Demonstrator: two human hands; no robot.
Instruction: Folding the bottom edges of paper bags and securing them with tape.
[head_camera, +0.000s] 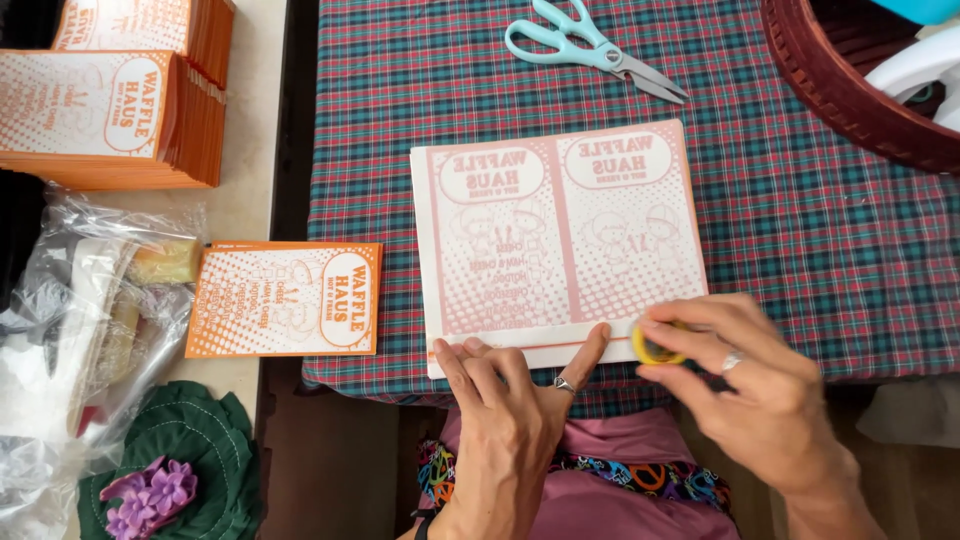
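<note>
Lower centre of frame: left hand (500, 400) lies flat, fingers pressing the pink printed sheet (555, 235); right hand (745, 380) pinches a yellow tape roll (655, 345) at the sheet's lower right edge. Upper right, a brown basket (840, 90) holds white and blue items.

We see a pale pink dotted paper sheet (558, 232) on a red-and-green plaid cloth (800, 220), a yellow tape roll (656, 344), mint-handled scissors (585, 42), orange-and-white dotted sleeves (285, 298) and a purple flower (152, 494) on green felt.
</note>
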